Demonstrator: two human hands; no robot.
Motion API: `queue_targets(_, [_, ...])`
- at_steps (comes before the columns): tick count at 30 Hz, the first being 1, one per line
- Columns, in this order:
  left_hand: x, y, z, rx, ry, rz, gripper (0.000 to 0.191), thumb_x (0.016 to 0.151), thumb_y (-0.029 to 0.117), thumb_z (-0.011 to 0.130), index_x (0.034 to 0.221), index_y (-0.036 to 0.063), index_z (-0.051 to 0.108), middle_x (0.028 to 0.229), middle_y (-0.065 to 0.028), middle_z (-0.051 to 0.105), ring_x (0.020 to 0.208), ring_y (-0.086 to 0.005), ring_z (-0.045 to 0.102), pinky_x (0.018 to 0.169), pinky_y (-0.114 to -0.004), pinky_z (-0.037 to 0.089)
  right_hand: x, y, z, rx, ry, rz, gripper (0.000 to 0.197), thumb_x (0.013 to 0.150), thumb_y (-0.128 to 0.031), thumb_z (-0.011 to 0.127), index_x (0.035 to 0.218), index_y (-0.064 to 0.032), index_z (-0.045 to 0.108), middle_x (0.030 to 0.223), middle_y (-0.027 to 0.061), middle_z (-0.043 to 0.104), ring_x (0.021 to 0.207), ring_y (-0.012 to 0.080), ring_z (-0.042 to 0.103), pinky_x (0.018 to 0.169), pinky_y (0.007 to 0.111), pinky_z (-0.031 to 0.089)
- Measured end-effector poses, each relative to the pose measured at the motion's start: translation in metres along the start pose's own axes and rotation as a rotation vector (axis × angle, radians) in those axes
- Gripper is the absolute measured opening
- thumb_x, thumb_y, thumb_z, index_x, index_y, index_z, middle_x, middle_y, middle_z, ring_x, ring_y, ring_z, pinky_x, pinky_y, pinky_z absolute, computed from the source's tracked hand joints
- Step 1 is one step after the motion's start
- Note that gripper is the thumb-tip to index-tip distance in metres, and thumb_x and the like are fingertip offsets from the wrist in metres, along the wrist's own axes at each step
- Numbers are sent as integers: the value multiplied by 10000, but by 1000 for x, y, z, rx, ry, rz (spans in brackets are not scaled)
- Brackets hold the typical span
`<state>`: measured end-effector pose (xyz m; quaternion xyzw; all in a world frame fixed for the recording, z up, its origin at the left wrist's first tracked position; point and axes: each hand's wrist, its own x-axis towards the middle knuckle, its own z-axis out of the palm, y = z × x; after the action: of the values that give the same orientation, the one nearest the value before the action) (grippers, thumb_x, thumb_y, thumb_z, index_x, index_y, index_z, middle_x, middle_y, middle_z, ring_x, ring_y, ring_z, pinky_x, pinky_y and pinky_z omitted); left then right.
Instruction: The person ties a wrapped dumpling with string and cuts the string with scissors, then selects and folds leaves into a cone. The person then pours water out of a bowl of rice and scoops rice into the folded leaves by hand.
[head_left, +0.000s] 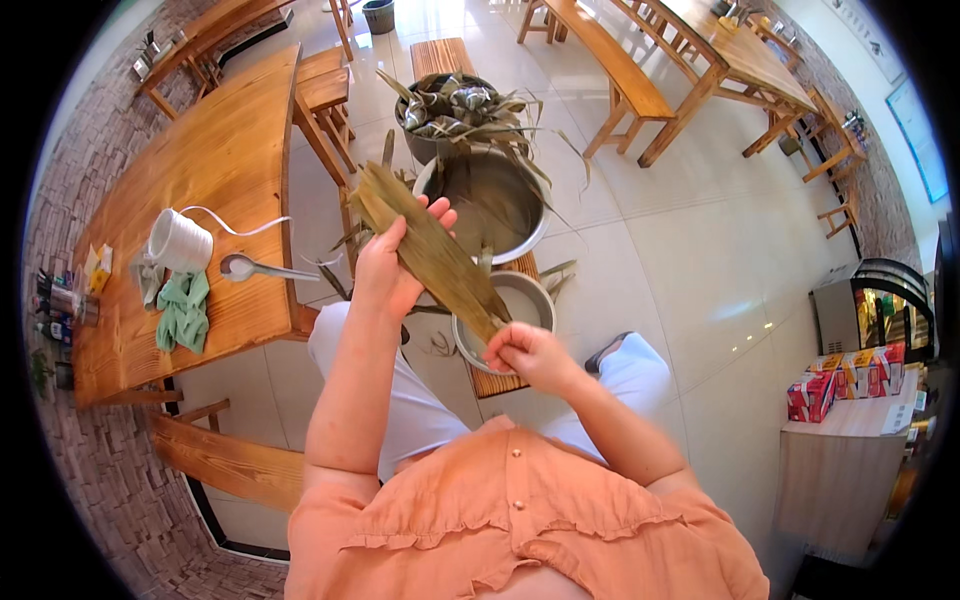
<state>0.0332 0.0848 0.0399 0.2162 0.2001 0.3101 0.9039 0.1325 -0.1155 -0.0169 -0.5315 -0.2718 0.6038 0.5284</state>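
Observation:
My left hand (394, 262) holds several long, flat bamboo leaves (442, 259), laid over one another, with the thumb on top. The lower end of these leaves is pinched in my right hand (521, 349). Beneath them, a round metal bowl (551, 294) with pale contents rests on a wooden bench (499, 386). Beyond it is a large metal basin (541, 225) holding murky water and leaves. Farther off, leaf-wrapped dumplings (442, 112) tied with string fill a dark bucket (420, 146).
On the wooden table (247, 150) at left lie a roll of white plastic string (182, 240), a metal spoon (262, 268) and a green cloth (182, 311). A long bench (615, 67) stands at upper right. Boxes (855, 375) sit on a cabinet (840, 465) at right.

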Motion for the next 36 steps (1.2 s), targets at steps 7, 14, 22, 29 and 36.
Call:
queue_targets(7, [29, 14, -39, -14, 54, 28, 319, 942, 149, 316, 1196, -26, 398, 1204, -207, 474, 1092, -312, 494, 913, -417, 402, -1, -8, -34, -957, 376, -483, 133, 781, 22, 531, 894, -24, 586, 867, 130, 592, 762, 253, 582, 683, 293, 469])
queue_targets(14, [75, 5, -71, -12, 32, -104, 329, 928, 170, 372, 1181, -36, 413, 1174, -213, 502, 1058, -317, 520, 897, -428, 421, 113, -87, -58, -715, 379, -417, 195, 846, -15, 511, 1024, -19, 590, 910, 85, 605, 798, 158, 584, 700, 248, 477])
queue_targets(22, [84, 11, -67, -78, 77, -138, 317, 935, 146, 338, 1171, -50, 413, 1132, -229, 523, 1007, -302, 549, 861, -399, 441, 303, -48, -59, -399, 566, -119, 419, 804, -283, 612, 1070, 36, 558, 1005, 116, 606, 898, 172, 563, 796, 277, 436])
queue_targets(29, [82, 16, -75, -138, 129, -93, 306, 936, 147, 336, 1160, -43, 419, 1113, -224, 531, 992, -293, 554, 856, -393, 444, 329, -59, -75, -155, 503, 90, 290, 808, -330, 615, 884, -53, 581, 722, 34, 584, 553, 118, 463, 494, 268, 364])
queue_targets(36, [81, 15, -75, -158, 118, -93, 296, 935, 144, 338, 1153, -37, 421, 1107, -216, 530, 991, -292, 552, 859, -397, 447, 313, -146, -86, -15, 447, 115, 92, 833, -182, 592, 800, -118, 534, 663, -10, 551, 545, 123, 510, 493, 284, 431])
